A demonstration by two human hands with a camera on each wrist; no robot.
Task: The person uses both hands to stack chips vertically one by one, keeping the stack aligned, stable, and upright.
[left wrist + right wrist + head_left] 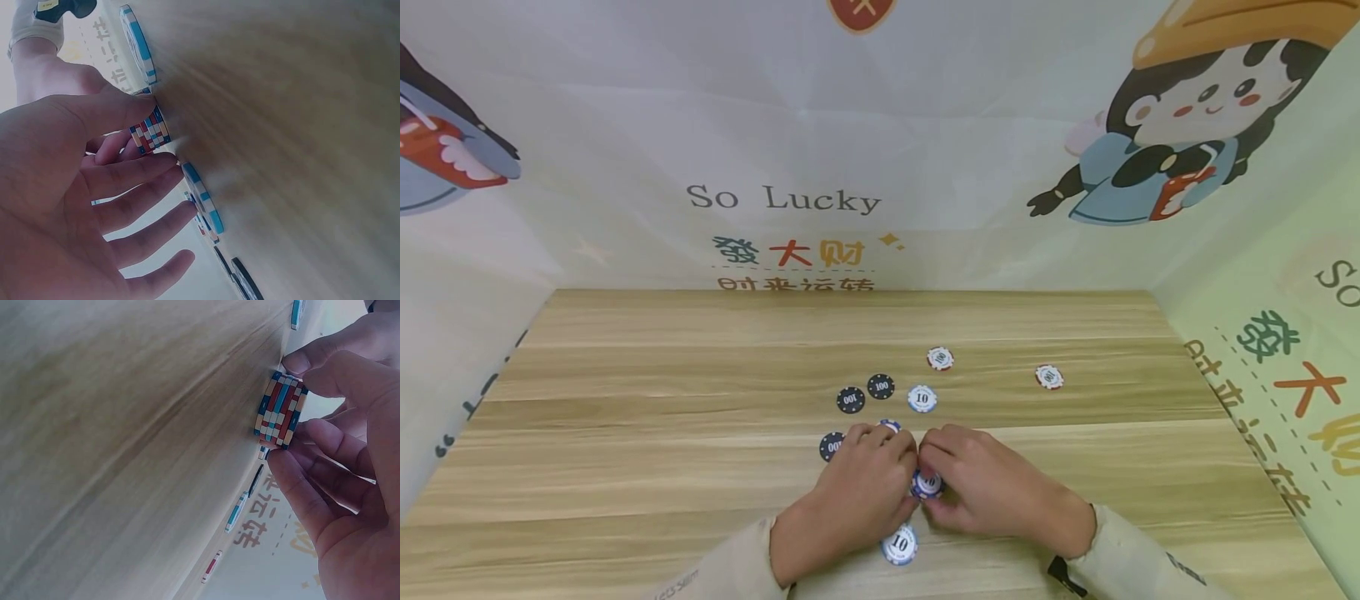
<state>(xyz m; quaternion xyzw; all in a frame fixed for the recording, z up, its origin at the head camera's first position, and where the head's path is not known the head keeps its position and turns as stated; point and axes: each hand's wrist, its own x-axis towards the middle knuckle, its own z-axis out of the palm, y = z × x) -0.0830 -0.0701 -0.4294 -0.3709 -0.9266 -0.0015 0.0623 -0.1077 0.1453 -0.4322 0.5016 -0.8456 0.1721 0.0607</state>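
Note:
A short stack of mixed-colour poker chips with a blue-edged chip on top stands on the wooden table between both hands. My left hand holds its left side between thumb and index finger; its other fingers are spread in the left wrist view. From the right, my right hand grips the same chip stack with thumb and fingertips. Below the left hand lies a light-blue-edged chip. A blue-edged chip and a black chip are partly hidden behind the left hand.
Beyond the hands lie two black chips, a light-blue-edged chip and a red-edged chip. Another red-edged chip lies farther right. Printed cloth walls border the table at the back and sides.

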